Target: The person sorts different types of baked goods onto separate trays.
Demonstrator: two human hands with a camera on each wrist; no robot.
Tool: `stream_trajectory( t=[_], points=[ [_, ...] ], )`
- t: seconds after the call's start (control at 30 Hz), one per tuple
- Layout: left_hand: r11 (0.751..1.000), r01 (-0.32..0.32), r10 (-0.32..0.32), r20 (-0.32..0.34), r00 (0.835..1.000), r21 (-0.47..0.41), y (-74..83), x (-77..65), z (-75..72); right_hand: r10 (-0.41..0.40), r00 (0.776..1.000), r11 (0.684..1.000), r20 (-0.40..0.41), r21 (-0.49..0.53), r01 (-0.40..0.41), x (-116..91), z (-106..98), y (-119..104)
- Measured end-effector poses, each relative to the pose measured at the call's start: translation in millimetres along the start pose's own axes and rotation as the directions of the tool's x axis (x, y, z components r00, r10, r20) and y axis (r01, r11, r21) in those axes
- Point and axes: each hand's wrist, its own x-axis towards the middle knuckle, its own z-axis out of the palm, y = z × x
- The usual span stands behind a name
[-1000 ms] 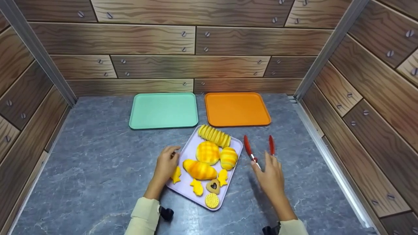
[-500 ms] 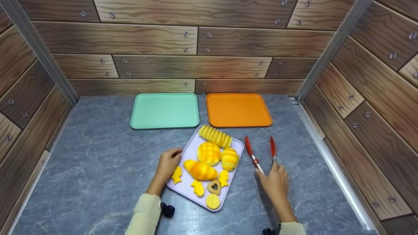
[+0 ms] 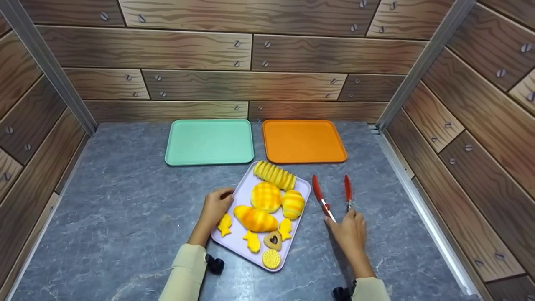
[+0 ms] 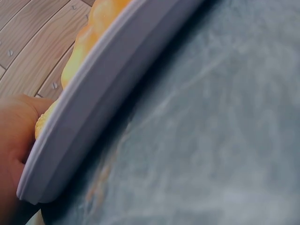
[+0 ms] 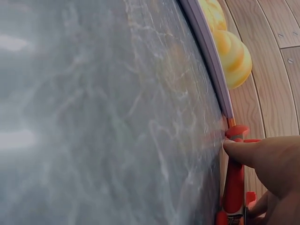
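Note:
A lilac tray [image 3: 246, 255] lies angled on the grey table, bearing toy breads and cookies. My left hand [image 3: 214, 209] grips its left rim, thumb side hidden in the head view; the left wrist view shows the hand [image 4: 16, 140] against the tray's edge. To the right, my right hand [image 3: 350, 234] holds a pair of red-tipped tongs [image 3: 318, 190], their arms spread apart and pointing away from me. In the right wrist view the thumb presses the red part of the tongs [image 5: 234, 187]. A croissant [image 3: 256, 218], round bun [image 3: 266, 196] and striped roll [image 3: 292, 204] sit mid-tray.
Beyond the lilac tray stand a mint green tray [image 3: 210, 142] and an orange tray [image 3: 304, 141], side by side. Fish-shaped cookies [image 3: 251, 241], a heart cookie [image 3: 273, 240] and a round biscuit [image 3: 271, 259] lie at the near end. Wood-patterned walls [image 3: 250, 83] enclose the table.
My right hand has drawn back a little toward me along the tongs. My left hand has settled closer on the tray's rim, and the left fish cookie shows more fully.

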Motion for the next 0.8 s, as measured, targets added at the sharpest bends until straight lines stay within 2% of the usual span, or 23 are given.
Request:
stream_trajectory(
  t=[0.23, 0.57, 0.8],
  points=[
    [1.000, -0.018, 0.018, 0.016, 1.000, 0.002, -1.8, 0.3, -0.5, -0.004, 0.997, 0.998, -0.076, 0.056, 0.008, 0.7, 2.9, 0.0],
    [1.000, -0.024, 0.024, 0.004, 1.000, 0.009, -3.5, -0.8, -2.9, 0.019, 0.999, 0.989, -0.045, 0.147, -0.012, -0.5, -6.2, -5.0],
    [0.999, -0.045, 0.045, 0.002, 0.999, 0.005, -3.3, -1.1, -3.3, -0.067, 0.998, 0.981, 0.006, 0.185, 0.065, -1.9, -5.3, 1.4]
  ],
)
